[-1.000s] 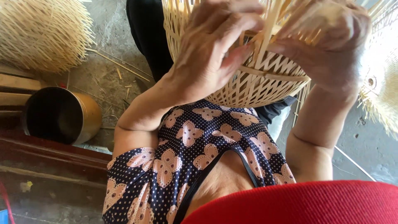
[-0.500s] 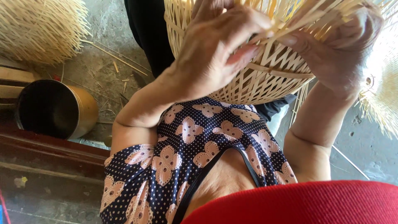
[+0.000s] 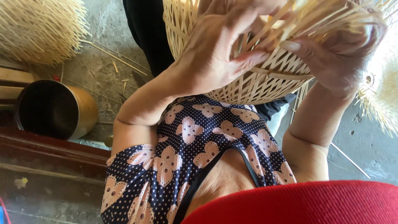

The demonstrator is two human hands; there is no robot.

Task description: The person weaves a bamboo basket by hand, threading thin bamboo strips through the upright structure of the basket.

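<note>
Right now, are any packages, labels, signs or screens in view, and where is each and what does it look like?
None: no label, sign or screen shows.
Nearest to a package: a metal can, lying on its side on the floor at left, round, gold outside, dark inside, no label visible.
Both hands, left hand and right hand, grip a pale woven basket.

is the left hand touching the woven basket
Touching. The head view shows the left hand pressed on the woven basket, fingers lying against its strips; the right hand holds the other side.
</note>
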